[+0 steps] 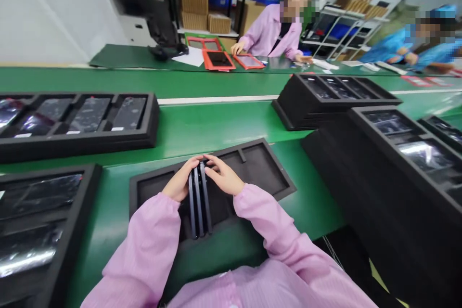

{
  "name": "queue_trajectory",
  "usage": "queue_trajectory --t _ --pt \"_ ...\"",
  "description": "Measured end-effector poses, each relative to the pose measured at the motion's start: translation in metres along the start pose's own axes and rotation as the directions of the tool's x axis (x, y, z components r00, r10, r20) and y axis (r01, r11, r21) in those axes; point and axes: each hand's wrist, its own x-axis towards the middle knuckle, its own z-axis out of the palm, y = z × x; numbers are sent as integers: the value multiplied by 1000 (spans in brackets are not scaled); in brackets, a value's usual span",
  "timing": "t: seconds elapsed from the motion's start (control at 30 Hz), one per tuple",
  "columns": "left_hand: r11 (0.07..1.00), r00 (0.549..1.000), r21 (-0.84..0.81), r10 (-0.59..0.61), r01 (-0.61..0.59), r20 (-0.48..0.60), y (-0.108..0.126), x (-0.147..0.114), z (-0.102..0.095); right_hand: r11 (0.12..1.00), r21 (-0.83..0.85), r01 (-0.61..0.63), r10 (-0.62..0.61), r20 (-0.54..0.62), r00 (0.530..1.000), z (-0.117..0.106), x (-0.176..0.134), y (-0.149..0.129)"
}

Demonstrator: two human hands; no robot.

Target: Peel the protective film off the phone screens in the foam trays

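Three dark slabs, gripped over the shallow tray

Slabs [199, 202], three: thin, ranged side by side, long edges showing; above the shallow tray [265, 168], toward its near side. Contact of the lower ends with the tray: cannot tell.

Left hand [182, 179], one: fingers curled, pressed to the slabs' left side at the far end.

Right hand [224, 177], one: bent around the right side, fingers at the same end.

Hazard, slip: both hands hold only the far end, so uneven pressure could let the middle slab slide free and strike the tray.

Hazard, scuffing: slabs stand close; one shifting against its neighbour might mark a face.

Hazard, snag: right sleeve [269, 214], over the tray's near rim; a wide elbow swing could drag the tray or bump the tray stack [346, 178] to its right.

Loaded tray [87, 192], left of the shallow tray: lesser risk, from the left elbow.
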Motion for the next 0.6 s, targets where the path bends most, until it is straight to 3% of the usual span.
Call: queue_trajectory --t 0.13,0.3,0.6 --pt "998 997 21 57 -58 49 0 0 -10 998 -45 49 -46 70 996 20 13 2" --pt "993 994 101 57 -67 96 4 -9 -12 987 30 159 -162 138 977 16 1 6" --pt "901 984 406 105 -155 143 12 -14 -26 981 192 -9 -65 377 924 6 1 5"
